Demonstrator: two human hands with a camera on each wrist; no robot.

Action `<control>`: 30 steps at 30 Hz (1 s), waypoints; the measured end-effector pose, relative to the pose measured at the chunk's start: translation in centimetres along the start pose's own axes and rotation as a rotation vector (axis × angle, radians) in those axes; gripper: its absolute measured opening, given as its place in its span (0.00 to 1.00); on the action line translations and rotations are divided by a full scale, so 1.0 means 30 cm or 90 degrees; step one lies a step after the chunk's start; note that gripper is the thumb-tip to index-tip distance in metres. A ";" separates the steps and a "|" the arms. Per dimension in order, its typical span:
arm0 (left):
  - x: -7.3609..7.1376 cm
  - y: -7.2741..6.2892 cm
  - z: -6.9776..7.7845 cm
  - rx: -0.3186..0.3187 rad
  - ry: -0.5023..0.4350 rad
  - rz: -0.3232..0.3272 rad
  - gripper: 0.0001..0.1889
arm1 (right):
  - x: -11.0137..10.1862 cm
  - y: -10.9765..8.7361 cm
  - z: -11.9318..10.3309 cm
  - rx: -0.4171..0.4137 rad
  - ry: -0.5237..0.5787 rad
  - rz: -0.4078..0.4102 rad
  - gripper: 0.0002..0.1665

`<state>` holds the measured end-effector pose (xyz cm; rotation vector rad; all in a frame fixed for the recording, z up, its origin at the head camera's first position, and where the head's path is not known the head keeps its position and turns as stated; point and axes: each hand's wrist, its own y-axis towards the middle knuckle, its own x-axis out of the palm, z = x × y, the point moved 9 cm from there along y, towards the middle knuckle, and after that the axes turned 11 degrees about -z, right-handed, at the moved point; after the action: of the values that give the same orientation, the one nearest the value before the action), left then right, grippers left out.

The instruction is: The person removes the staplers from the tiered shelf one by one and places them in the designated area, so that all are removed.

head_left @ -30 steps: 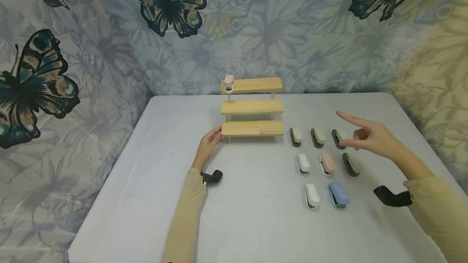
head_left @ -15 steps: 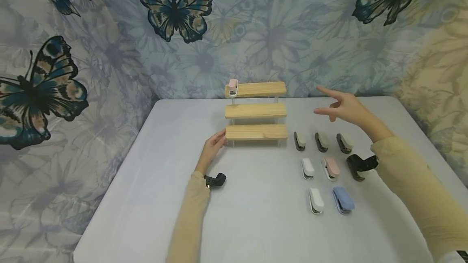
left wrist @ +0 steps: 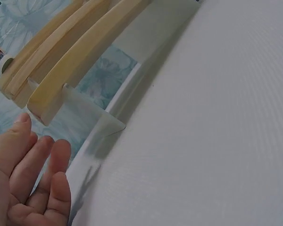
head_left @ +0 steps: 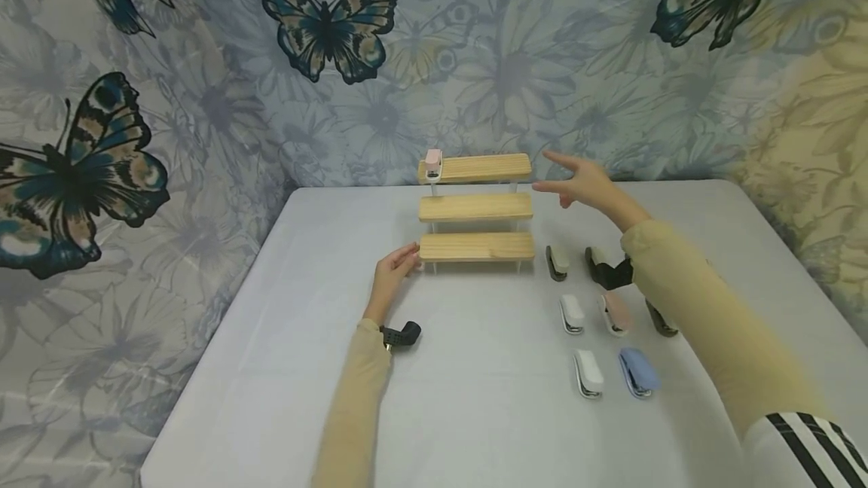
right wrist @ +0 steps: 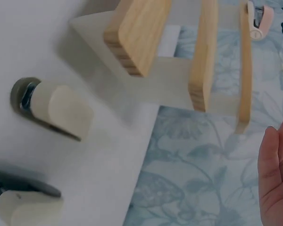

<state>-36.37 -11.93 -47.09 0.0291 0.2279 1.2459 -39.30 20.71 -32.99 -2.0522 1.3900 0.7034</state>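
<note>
A three-tier wooden rack (head_left: pixel 476 248) with translucent side panels stands near the table's back edge. A small pink stapler (head_left: pixel 433 163) sits on the left end of its top board. My left hand (head_left: pixel 394 273) is beside the bottom board's left end; in the left wrist view its loosely bent fingers (left wrist: pixel 60 155) hold nothing, and the thumb tip is close to the wood. At the top board's right end hovers my right hand (head_left: pixel 582 183), thumb and index finger spread apart, with nothing in it. In the right wrist view that hand shows only partly, at the right edge.
Several mini staplers lie right of the rack: beige-and-grey (head_left: pixel 557 263), white (head_left: pixel 572 313), pink (head_left: pixel 615 312), another white (head_left: pixel 588 373) and blue (head_left: pixel 638 373). My right sleeve (head_left: pixel 705 315) and wrist camera (head_left: pixel 612 275) cover part of this group. A butterfly-patterned cloth (head_left: pixel 508 74) hangs behind the table.
My right hand has moved left and away from me, from over the back-row staplers to the rack's top board. The left hand stays by the bottom board. The head view has shifted slightly.
</note>
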 end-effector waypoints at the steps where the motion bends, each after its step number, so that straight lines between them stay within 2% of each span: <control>1: -0.008 0.004 -0.013 -0.009 -0.008 0.010 0.18 | 0.001 0.008 -0.009 0.001 0.001 0.000 0.52; 4: -0.025 0.018 -0.046 -0.026 -0.012 0.031 0.16 | 0.007 0.031 -0.038 0.003 0.012 0.004 0.53; 7: -0.035 0.023 -0.057 -0.031 -0.002 0.047 0.15 | 0.025 0.061 -0.072 -0.007 0.025 0.005 0.52; 12: -0.048 0.020 -0.078 -0.053 -0.008 0.066 0.13 | 0.079 0.119 -0.139 -0.053 0.046 -0.019 0.51; 16: -0.041 0.019 -0.096 -0.065 -0.031 0.051 0.14 | 0.111 0.147 -0.183 -0.074 0.059 -0.036 0.51; 20: -0.030 0.023 -0.094 -0.050 -0.040 0.035 0.14 | 0.115 0.168 -0.220 -0.084 0.072 -0.022 0.48; 27: -0.021 0.025 -0.089 -0.039 -0.030 0.024 0.14 | 0.140 0.191 -0.275 -0.100 0.176 -0.036 0.45; 30: -0.017 0.024 -0.084 -0.031 -0.040 0.013 0.17 | 0.151 0.203 -0.300 -0.103 0.194 -0.044 0.46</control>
<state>-37.66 -12.43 -49.38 0.0290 0.1423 1.2689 -42.52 9.61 -30.70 -2.4027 1.4559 0.5032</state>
